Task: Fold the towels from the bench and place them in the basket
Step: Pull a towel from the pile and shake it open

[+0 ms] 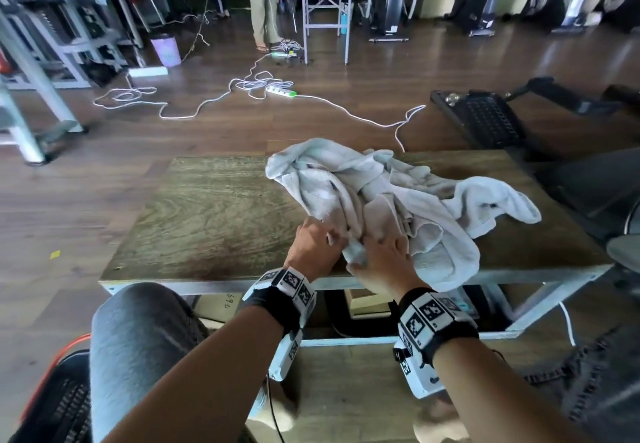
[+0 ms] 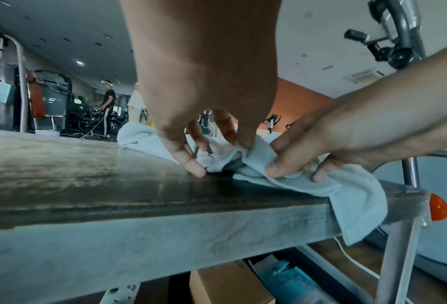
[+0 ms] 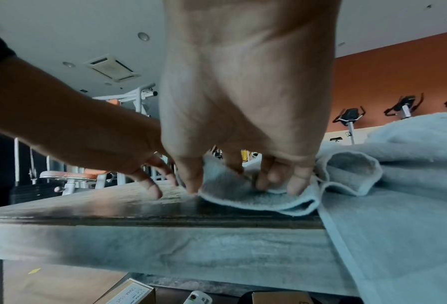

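A crumpled pale grey towel (image 1: 381,193) lies on the right half of the wooden bench (image 1: 214,207), one end hanging over the near edge. My right hand (image 1: 381,255) grips a fold at its near edge, thumb and curled fingers closed on the cloth (image 3: 243,183). Just left of it, my left hand (image 1: 317,243) has its fingertips on the towel's corner (image 2: 214,156) and its thumb on the bench top. Its fingers look fairly straight in the right wrist view. A black mesh basket (image 1: 59,404) with an orange rim sits at the bottom left, by my knee.
Cardboard boxes (image 1: 367,304) sit under the bench. A white cable and a power strip (image 1: 280,90) trail over the floor beyond. A black perforated machine part (image 1: 485,120) stands at the far right. A person (image 1: 263,2) stands by a white table (image 1: 325,9) at the back.
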Available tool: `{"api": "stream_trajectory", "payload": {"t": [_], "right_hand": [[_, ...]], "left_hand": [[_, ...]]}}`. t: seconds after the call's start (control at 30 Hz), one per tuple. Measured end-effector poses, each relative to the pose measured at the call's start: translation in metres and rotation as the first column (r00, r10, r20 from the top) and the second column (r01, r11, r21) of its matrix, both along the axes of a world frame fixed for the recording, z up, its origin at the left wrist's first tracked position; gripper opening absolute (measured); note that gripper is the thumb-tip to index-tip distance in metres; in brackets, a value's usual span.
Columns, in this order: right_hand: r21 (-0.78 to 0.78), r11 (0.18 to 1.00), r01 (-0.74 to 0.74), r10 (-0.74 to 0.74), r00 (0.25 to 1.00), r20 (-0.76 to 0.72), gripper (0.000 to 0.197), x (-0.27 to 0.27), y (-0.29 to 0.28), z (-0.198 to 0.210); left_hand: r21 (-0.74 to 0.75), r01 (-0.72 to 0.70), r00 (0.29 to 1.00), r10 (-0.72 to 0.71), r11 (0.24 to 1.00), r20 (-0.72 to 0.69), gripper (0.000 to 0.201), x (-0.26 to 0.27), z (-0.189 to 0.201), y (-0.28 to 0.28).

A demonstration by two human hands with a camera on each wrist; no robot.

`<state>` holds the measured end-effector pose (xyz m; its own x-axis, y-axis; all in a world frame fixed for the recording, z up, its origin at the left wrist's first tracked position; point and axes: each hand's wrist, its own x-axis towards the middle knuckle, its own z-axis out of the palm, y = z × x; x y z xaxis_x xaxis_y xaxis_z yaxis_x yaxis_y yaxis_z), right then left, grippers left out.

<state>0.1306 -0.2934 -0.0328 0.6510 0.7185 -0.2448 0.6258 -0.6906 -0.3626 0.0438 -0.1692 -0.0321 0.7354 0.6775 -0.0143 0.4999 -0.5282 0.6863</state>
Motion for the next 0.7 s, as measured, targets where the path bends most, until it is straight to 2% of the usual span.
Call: {"api": "stream_trajectory", "payload": {"t": [0.07, 0.13, 0.23, 0.3, 0.33, 0.4, 0.43, 0.47, 0.53, 0.6, 0.7], "right_hand": [[0.131, 0.991, -0.009, 0.002, 0.999, 0.053, 0.08, -0.004, 0.006, 0.0], [0.241, 0.97, -0.023, -0.001, 0.995, 0.097, 0.081, -0.01, 0.013, -0.001], [0.394, 0.919, -0.009, -0.069, 0.981, 0.183, 0.049, -0.009, 0.019, 0.0], [0.561, 0.827, -0.044, -0.057, 0.985, 0.161, 0.025, -0.006, 0.02, 0.007], [0.645, 0.762, -0.06, -0.033, 0.991, 0.131, 0.024, -0.005, 0.02, 0.012], [0.748, 0.662, -0.049, -0.025, 0.996, 0.088, 0.033, -0.006, 0.018, 0.024], [0.773, 0.633, -0.032, -0.026, 0.998, 0.063, 0.036, -0.008, 0.017, 0.03], [0.794, 0.608, -0.025, -0.011, 0.999, 0.039, 0.035, -0.009, 0.015, 0.036], [0.819, 0.572, -0.038, 0.034, 0.999, 0.022, 0.025, -0.012, 0.01, 0.048], [0.821, 0.57, -0.045, 0.045, 0.999, 0.023, 0.022, -0.011, 0.007, 0.054], [0.796, 0.605, 0.008, 0.006, 1.0, -0.014, 0.028, -0.004, 0.005, 0.056]], "left_hand": [[-0.076, -0.002, 0.998, 0.007, 0.997, 0.066, 0.022, -0.002, 0.013, -0.002], [-0.113, 0.023, 0.992, -0.009, 0.993, 0.126, 0.025, -0.006, 0.021, -0.004], [-0.145, 0.057, 0.972, -0.022, 0.988, 0.235, 0.025, -0.016, 0.032, -0.008], [-0.198, 0.076, 0.948, -0.01, 0.977, 0.318, 0.018, -0.023, 0.038, -0.007], [-0.181, 0.071, 0.947, -0.009, 0.981, 0.322, 0.015, -0.026, 0.039, -0.006], [-0.047, 0.047, 0.958, -0.032, 0.998, 0.283, 0.035, -0.031, 0.033, -0.001], [0.018, 0.045, 0.968, -0.048, 0.999, 0.248, 0.045, -0.035, 0.029, 0.001], [0.041, 0.02, 0.975, -0.028, 0.999, 0.22, 0.048, -0.037, 0.025, 0.002], [0.034, -0.043, 0.974, 0.034, 0.998, 0.225, 0.034, -0.043, 0.028, 0.003], [-0.031, -0.101, 0.964, 0.105, 0.994, 0.246, 0.02, -0.047, 0.035, 0.005], [-0.095, -0.124, 0.939, 0.148, 0.988, 0.312, 0.02, -0.053, 0.044, 0.007]]}}
